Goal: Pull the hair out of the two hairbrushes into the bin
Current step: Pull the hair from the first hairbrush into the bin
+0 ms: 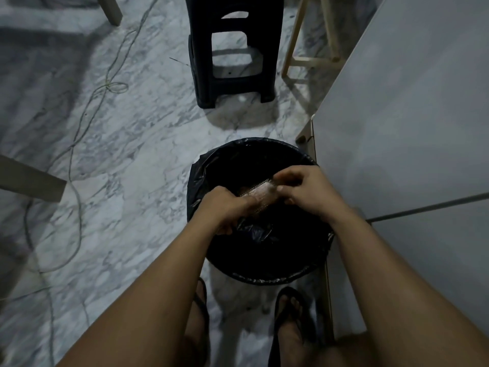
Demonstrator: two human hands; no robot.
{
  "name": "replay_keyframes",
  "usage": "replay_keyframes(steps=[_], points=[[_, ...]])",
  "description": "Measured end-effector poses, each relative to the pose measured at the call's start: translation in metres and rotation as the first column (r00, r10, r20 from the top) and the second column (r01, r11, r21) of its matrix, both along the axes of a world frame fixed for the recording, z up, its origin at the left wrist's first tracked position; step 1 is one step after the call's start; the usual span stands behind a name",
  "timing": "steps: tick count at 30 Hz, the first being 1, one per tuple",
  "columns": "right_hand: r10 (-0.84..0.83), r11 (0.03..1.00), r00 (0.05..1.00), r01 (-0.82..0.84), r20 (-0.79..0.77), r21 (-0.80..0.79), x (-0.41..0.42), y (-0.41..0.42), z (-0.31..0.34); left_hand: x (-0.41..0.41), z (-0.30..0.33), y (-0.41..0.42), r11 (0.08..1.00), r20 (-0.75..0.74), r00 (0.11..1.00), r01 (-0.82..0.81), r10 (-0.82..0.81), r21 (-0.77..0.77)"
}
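Note:
A round bin (264, 276) lined with a black bag stands on the floor right in front of me. Over its mouth I hold a pale hairbrush (258, 193) with its bristles up. My left hand (227, 207) grips the brush at its near, lower end. My right hand (304, 189) is at the far end, with fingertips pinched on the bristles there. Whether hair is between those fingers is too blurred to tell. A second hairbrush is not in view.
A dark plastic stool (230, 54) stands on the marble floor beyond the bin. A grey tabletop (410, 115) fills the right side, its edge beside the bin. Thin cables (79, 128) trail across the floor at left. My sandalled feet (288, 316) are just behind the bin.

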State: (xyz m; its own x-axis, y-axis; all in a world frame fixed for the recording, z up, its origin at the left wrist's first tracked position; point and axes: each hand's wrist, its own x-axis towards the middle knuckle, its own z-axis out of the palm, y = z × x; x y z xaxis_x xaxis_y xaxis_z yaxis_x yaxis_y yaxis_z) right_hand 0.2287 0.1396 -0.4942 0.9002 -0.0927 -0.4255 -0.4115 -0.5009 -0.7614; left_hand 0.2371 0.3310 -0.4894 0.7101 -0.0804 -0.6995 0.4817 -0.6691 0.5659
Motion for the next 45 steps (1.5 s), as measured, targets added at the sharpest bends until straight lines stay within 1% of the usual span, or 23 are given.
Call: replay_keyframes(steps=[1,3,6,8,13,17,19,22,24,25,26,27,28,29,30,32,33,34,36,37,38,40,45], points=[[0.051,0.999,0.999,-0.051,-0.011,0.010,0.002,0.002,0.002,0.002,0.004,-0.004,1.000,-0.007,1.000,0.016,-0.016,0.009],[0.125,0.991,0.992,-0.125,-0.004,-0.052,0.005,0.004,0.006,0.004,0.010,-0.009,0.999,-0.033,0.999,0.042,-0.041,0.013],[0.130,0.985,0.991,-0.126,0.026,-0.121,0.010,0.002,0.010,0.006,0.020,-0.011,0.993,-0.098,0.989,0.114,-0.113,0.010],[0.124,0.984,0.992,-0.120,0.024,-0.132,0.013,-0.002,0.012,0.008,0.023,-0.011,0.985,-0.110,0.980,0.167,-0.163,0.030],[0.121,0.992,0.993,-0.120,0.014,-0.046,0.014,-0.003,0.018,0.009,0.024,-0.012,0.965,-0.064,0.972,0.231,-0.225,0.122],[0.173,0.985,0.985,-0.173,-0.013,-0.004,0.018,-0.009,0.029,0.014,0.027,-0.008,0.947,-0.031,0.964,0.267,-0.265,0.177],[0.108,0.994,0.994,-0.108,-0.015,0.024,0.018,-0.015,0.032,0.017,0.029,-0.003,0.948,-0.025,0.964,0.263,-0.263,0.180],[-0.072,0.990,0.997,0.070,0.008,0.125,0.017,-0.024,0.036,0.023,0.028,0.008,0.951,-0.016,0.968,0.247,-0.249,0.183],[-0.195,0.971,0.980,0.187,0.035,0.149,0.019,-0.029,0.035,0.026,0.028,0.012,0.951,0.006,0.971,0.235,-0.241,0.199],[-0.244,0.963,0.968,0.236,0.051,0.128,0.020,-0.031,0.033,0.028,0.027,0.014,0.951,0.017,0.972,0.225,-0.234,0.211],[-0.277,0.960,0.958,0.272,0.072,0.070,0.022,-0.033,0.028,0.028,0.027,0.014,0.951,0.027,0.973,0.216,-0.227,0.221],[-0.279,0.959,0.956,0.282,0.093,-0.024,0.023,-0.035,0.024,0.029,0.027,0.013,0.950,0.040,0.974,0.208,-0.223,0.234],[-0.247,0.958,0.963,0.259,0.107,-0.123,0.024,-0.035,0.022,0.029,0.028,0.012,0.945,0.059,0.972,0.205,-0.227,0.254],[-0.194,0.959,0.975,0.212,0.109,-0.187,0.024,-0.033,0.023,0.029,0.028,0.011,0.936,0.081,0.968,0.208,-0.240,0.283],[-0.127,0.969,0.985,0.148,0.113,-0.197,0.024,-0.030,0.026,0.029,0.028,0.010,0.925,0.099,0.962,0.214,-0.256,0.314],[0.035,0.996,0.990,-0.023,0.139,-0.087,0.021,-0.022,0.032,0.030,0.030,0.007,0.907,0.113,0.953,0.227,-0.282,0.355],[0.115,0.993,0.982,-0.114,0.150,-0.017,0.020,-0.016,0.036,0.030,0.032,0.006,0.904,0.110,0.952,0.230,-0.286,0.360],[0.192,0.981,0.970,-0.195,0.148,0.007,0.019,-0.010,0.036,0.030,0.034,0.005,0.906,0.106,0.954,0.228,-0.282,0.356],[0.292,0.956,0.944,-0.281,0.154,-0.088,0.018,0.002,0.031,0.031,0.037,0.003,0.919,0.101,0.960,0.214,-0.261,0.331],[0.291,0.952,0.940,-0.268,0.177,-0.147,0.019,0.006,0.027,0.031,0.039,0.003,0.924,0.100,0.962,0.210,-0.253,0.319],[0.259,0.959,0.942,-0.225,0.215,-0.170,0.019,0.009,0.026,0.032,0.039,0.004,0.929,0.096,0.964,0.209,-0.249,0.305],[0.167,0.978,0.948,-0.123,0.272,-0.170,0.020,0.008,0.027,0.034,0.039,0.006,0.939,0.082,0.968,0.205,-0.236,0.277],[0.077,0.967,0.987,-0.040,0.139,-0.251,0.021,-0.007,0.036,0.037,0.037,0.011,0.945,0.085,0.973,0.183,-0.213,0.273]])
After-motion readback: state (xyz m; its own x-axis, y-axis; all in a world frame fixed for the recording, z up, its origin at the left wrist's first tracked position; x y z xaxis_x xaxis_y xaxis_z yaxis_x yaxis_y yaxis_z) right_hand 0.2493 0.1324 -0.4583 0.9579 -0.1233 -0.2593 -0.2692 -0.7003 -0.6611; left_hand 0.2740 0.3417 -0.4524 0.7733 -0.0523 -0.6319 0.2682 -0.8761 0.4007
